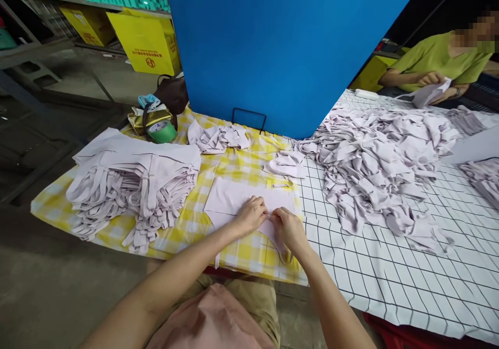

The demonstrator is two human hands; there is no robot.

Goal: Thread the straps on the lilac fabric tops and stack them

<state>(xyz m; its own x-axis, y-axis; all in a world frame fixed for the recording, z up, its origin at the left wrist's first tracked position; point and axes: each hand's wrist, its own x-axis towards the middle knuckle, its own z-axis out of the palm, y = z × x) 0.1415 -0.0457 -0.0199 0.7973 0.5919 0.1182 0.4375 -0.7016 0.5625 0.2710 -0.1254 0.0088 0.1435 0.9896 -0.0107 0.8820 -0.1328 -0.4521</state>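
Note:
A pale lilac cloth piece with straps (226, 196) lies flat on the yellow checked tablecloth (241, 258) in front of me. My left hand (252, 215) is closed on its near edge, fingertips pinched together. Close beside it, my right hand (287, 228) pinches the same edge, and a strap loops out below that hand. The exact bit of fabric between the fingertips is hidden. To the left rises a thick stack of like strapped cloth pieces (136, 154), their straps hanging toward me.
A large heap of crumpled lilac cloth (374, 157) covers the white grid cloth (351, 271) on the right. A tall blue board (273, 48) stands behind. Green tape (162, 132) sits at back left. Across the table, a person in a green shirt (432, 58) handles similar cloth.

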